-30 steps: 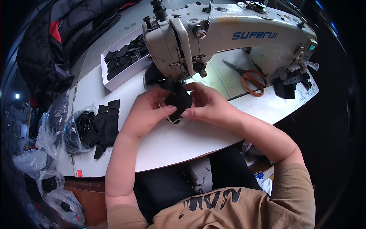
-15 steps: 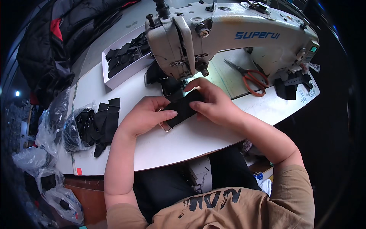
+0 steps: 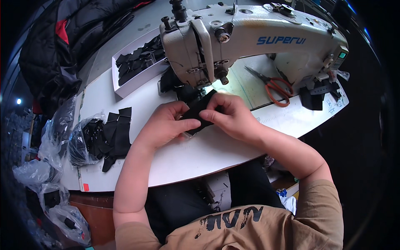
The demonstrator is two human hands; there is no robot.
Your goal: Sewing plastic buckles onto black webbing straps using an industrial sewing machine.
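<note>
A short piece of black webbing strap (image 3: pixel 199 111) is held between my two hands, just in front of the sewing machine's needle area. My left hand (image 3: pixel 168 121) pinches its left end, where part of a metal buckle (image 3: pixel 191 134) shows below the fingers. With thumb and fingers my right hand (image 3: pixel 227 113) grips the strap's right side. The sewing machine (image 3: pixel 193 54) stands right behind. More black straps with metal buckles (image 3: pixel 177 85) lie beside its needle, partly hidden by the machine head and my left hand.
Orange-handled scissors (image 3: pixel 277 88) lie under the machine arm. A white box (image 3: pixel 137 81) of black straps stands at the back left. Loose strap pieces (image 3: pixel 116 135) lie at left by a clear plastic bag (image 3: pixel 81 146); more black pieces (image 3: pixel 314 95) lie at right. A black jacket (image 3: pixel 46 66) hangs far left.
The strap has tilted more steeply, and its buckle has gone further under my left fingers. My left hand has shifted slightly right; my right fingers have curled in closer on the strap.
</note>
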